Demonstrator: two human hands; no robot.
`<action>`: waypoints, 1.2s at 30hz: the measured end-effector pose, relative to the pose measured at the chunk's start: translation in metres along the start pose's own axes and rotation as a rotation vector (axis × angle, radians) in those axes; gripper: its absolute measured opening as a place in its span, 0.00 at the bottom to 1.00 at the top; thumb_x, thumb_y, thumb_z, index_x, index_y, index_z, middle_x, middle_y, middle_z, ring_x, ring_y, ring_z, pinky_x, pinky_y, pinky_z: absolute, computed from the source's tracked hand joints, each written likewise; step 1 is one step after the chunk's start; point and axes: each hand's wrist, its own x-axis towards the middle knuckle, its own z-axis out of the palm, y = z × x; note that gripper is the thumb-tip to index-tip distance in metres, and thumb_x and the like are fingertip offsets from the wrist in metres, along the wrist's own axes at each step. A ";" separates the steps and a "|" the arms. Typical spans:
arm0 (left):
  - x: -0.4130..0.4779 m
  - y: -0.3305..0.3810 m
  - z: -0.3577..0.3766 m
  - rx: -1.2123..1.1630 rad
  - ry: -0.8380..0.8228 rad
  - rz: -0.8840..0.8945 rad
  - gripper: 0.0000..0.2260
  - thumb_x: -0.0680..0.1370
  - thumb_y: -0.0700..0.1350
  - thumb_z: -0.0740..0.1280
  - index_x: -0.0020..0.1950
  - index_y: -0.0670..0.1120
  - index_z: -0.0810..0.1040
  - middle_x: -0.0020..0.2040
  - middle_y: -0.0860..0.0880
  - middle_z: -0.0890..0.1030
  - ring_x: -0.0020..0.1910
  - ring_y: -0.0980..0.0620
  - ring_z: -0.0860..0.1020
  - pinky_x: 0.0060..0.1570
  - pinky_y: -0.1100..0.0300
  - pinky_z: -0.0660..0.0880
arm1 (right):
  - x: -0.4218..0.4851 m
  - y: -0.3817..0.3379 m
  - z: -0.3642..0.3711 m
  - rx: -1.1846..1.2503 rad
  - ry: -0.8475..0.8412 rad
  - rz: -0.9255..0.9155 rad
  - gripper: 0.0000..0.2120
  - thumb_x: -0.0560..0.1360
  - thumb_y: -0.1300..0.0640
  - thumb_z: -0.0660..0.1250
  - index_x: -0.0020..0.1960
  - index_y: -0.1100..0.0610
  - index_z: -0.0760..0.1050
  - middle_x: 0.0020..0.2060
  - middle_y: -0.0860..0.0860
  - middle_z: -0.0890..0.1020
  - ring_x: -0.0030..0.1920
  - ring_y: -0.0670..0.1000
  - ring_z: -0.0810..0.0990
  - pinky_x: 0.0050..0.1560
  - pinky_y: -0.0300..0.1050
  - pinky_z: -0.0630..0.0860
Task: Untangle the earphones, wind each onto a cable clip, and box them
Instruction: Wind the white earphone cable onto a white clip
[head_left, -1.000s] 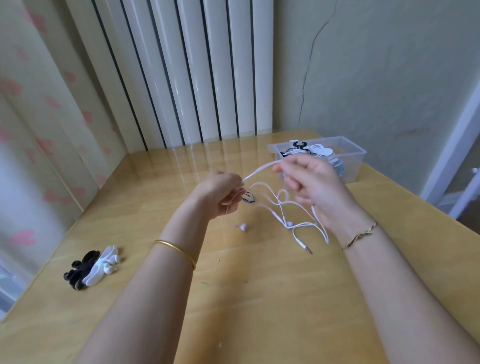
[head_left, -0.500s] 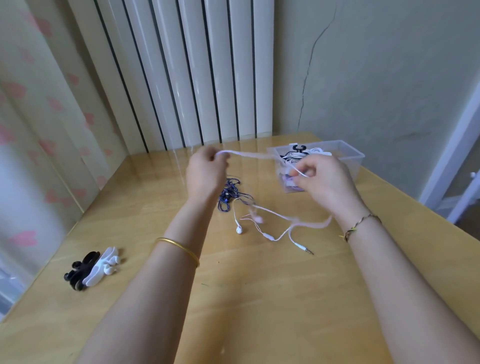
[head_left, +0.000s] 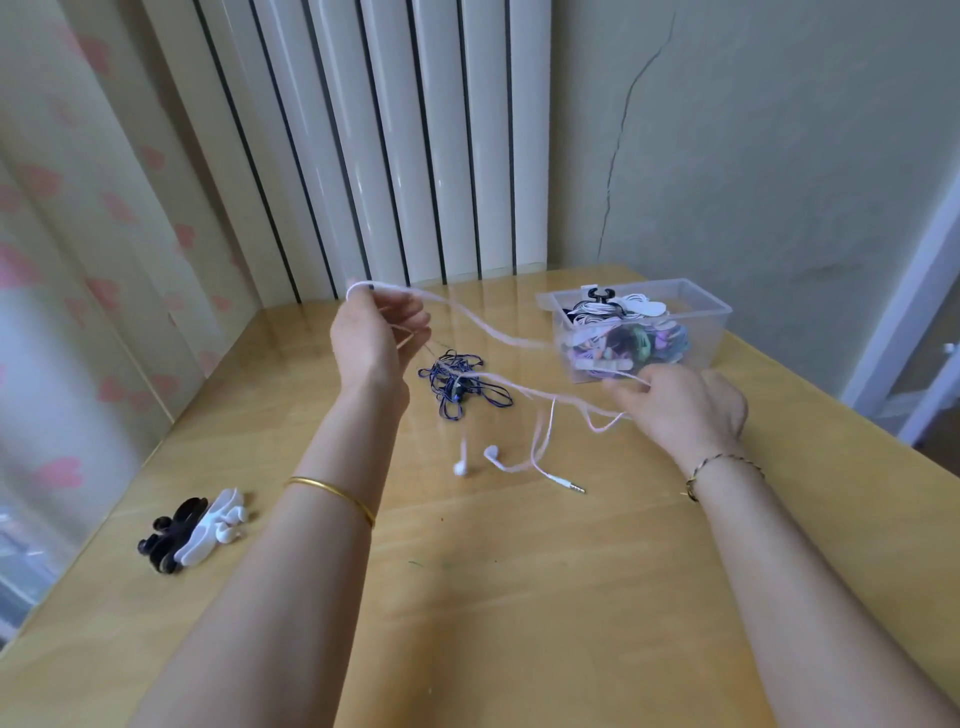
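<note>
A white earphone cable (head_left: 498, 338) stretches between my two hands above the wooden table (head_left: 519, 597). My left hand (head_left: 371, 338) is raised and pinches the cable's loop at its fingertips. My right hand (head_left: 680, 410) sits lower, in front of the box, and grips the cable's other part. The two white earbuds (head_left: 475, 460) and the jack plug (head_left: 569, 484) lie on the table below. A tangled dark blue earphone (head_left: 460, 387) lies on the table between my hands. Black and white cable clips (head_left: 192, 527) lie at the left.
A clear plastic box (head_left: 711, 322) at the back right holds several wound earphones on clips. White radiator columns (head_left: 415, 140) and a cracked wall stand behind the table. A curtain with pink hearts (head_left: 62, 260) hangs at the left.
My hands have pulled apart, the left rising up and left, the right dropping to the right. The white cable has stretched out and come away from the dark blue tangle, which now lies alone.
</note>
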 end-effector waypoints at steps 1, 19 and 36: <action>-0.001 0.002 0.002 0.025 -0.013 0.053 0.18 0.82 0.48 0.53 0.38 0.43 0.76 0.37 0.45 0.80 0.35 0.50 0.79 0.48 0.55 0.79 | 0.000 -0.001 0.000 -0.068 -0.055 -0.035 0.22 0.72 0.31 0.58 0.38 0.50 0.74 0.45 0.51 0.81 0.55 0.56 0.76 0.48 0.44 0.67; -0.016 -0.012 0.014 1.181 -0.223 0.501 0.21 0.83 0.52 0.50 0.45 0.48 0.81 0.43 0.51 0.79 0.50 0.48 0.74 0.64 0.49 0.59 | -0.002 -0.010 0.003 1.427 -0.006 0.175 0.16 0.73 0.58 0.69 0.31 0.54 0.66 0.34 0.51 0.83 0.41 0.52 0.79 0.46 0.46 0.73; -0.003 -0.032 -0.008 1.918 -0.131 0.340 0.17 0.80 0.47 0.62 0.32 0.46 0.65 0.33 0.50 0.69 0.39 0.45 0.72 0.31 0.63 0.59 | -0.005 -0.002 0.012 0.130 0.066 -0.150 0.09 0.76 0.58 0.62 0.40 0.53 0.64 0.38 0.47 0.72 0.40 0.56 0.70 0.35 0.42 0.62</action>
